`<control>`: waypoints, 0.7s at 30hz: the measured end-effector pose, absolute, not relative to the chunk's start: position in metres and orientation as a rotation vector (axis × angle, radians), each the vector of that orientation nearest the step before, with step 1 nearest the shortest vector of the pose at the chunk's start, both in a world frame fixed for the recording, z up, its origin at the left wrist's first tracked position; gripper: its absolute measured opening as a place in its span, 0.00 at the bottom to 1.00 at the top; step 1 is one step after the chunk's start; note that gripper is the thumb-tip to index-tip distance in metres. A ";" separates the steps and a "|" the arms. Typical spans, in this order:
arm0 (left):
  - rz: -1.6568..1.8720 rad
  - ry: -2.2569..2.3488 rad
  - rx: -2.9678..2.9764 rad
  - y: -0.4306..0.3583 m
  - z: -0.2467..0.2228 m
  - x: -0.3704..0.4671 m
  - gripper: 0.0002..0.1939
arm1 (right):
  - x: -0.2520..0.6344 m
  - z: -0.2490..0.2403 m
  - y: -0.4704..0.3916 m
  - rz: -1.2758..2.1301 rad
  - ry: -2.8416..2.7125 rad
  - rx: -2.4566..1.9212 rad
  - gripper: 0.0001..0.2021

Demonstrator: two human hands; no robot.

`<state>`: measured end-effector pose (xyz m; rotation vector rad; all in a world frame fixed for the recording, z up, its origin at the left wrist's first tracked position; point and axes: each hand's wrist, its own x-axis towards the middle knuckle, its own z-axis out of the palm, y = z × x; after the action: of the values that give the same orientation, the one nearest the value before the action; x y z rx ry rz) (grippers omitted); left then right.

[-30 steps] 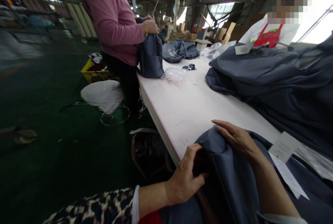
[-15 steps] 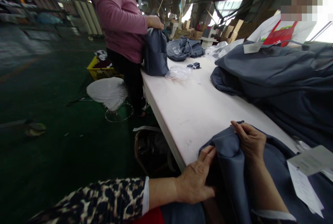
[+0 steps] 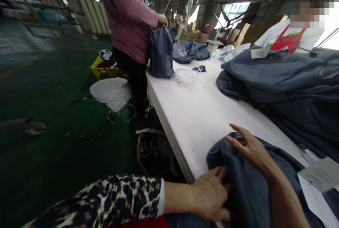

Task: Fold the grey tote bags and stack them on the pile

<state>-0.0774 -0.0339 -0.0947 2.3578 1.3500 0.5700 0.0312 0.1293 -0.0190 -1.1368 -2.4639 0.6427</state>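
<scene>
Blue-grey fabric bag [image 3: 251, 182], lower right of the frame: your left hand [image 3: 210, 194], half-curled, has its fingertips inside the opening; your right hand [image 3: 251, 148], loosely open, rests over the top, gripping nothing.

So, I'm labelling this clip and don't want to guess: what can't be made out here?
All in the head view:
- Some fingertips of the left hand: hidden by the blue-grey bag and its shadow.
- The bag's lower part: cut off by the bottom edge.
- Print on the white tag: too small and blurred.
- The head of the person in pink: mostly cut off by the top edge.
</scene>
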 end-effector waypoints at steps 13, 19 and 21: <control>1.399 1.218 1.774 -0.023 -0.105 -0.098 0.12 | 0.050 -0.024 0.061 0.043 -2.608 -1.340 0.30; 1.098 1.277 1.158 0.039 -0.104 -0.133 0.23 | 0.089 -0.012 0.059 0.375 -2.528 -1.099 0.29; 0.911 1.105 1.139 0.055 -0.107 -0.132 0.28 | 0.096 -0.012 0.053 0.374 -2.486 -1.034 0.29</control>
<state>-0.1318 0.0552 -0.1066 1.1391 1.1048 0.9109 0.0962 0.0529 -0.0121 -1.0336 -2.4859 0.3744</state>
